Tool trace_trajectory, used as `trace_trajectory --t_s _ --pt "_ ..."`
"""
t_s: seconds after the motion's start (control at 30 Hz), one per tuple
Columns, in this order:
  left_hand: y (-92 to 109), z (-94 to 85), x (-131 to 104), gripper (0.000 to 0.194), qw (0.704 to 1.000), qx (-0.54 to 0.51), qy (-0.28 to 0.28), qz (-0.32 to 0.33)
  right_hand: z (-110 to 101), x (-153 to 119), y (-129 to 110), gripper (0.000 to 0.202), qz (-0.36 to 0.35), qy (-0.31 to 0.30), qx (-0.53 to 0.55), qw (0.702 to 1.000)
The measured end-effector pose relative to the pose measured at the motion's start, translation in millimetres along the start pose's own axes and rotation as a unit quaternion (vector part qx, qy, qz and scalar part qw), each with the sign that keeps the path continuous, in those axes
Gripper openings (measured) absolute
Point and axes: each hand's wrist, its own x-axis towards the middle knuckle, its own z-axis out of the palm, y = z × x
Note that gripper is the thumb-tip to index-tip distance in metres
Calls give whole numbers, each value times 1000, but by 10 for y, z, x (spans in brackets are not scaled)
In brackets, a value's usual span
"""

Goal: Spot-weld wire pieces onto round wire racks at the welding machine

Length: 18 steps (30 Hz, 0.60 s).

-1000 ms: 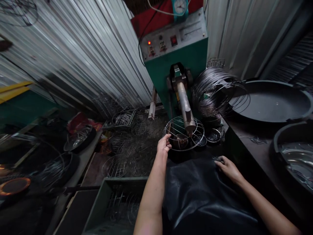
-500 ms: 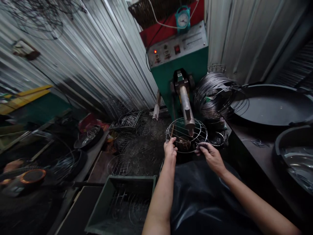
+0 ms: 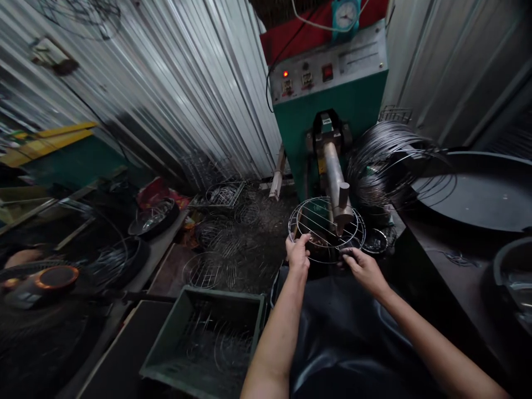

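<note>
A round wire rack [image 3: 305, 218], an outer and an inner ring crossed by straight bars, lies roughly level under the arm of a green machine [image 3: 286, 127]. My left hand [image 3: 298, 255] is closed on the rack's near left rim, thumb on top. At its near right rim my right hand [image 3: 366, 269] is closed in a pinch; dark shadow hides part of the fingertips. The machine's metal arm [image 3: 333, 172] slopes down over the rack, its copper-coloured tip [image 3: 339, 228] close to the bars. Whether the tip touches them, I cannot tell.
A wire coil [image 3: 374, 160] and a large dark pan [image 3: 477, 194] stand on the right. Lower left, a green crate [image 3: 162, 354] holds wire pieces. Loose wire grids [image 3: 205, 271] lie on the floor. At far left another person's hand [image 3: 25, 257] is by a dark tool.
The camera view has shifted, so the machine, rack and hands appear further right. Both hands keep their hold on the rack, which stays under the machine arm.
</note>
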Motion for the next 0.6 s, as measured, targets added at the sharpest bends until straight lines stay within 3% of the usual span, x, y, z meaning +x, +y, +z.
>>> trace_trajectory --t_s 0.13,0.27,0.6 --pt "21 0 -22 62 1000 6 3 26 20 9 21 27 11 -6 -3 1000" --pt "20 2 -36 59 1000 -9 3 3 64 -38 2 35 7 12 61 998" --pt "32 20 -20 58 1000 0 4 -3 15 -11 -5 41 -3 5 40 999"
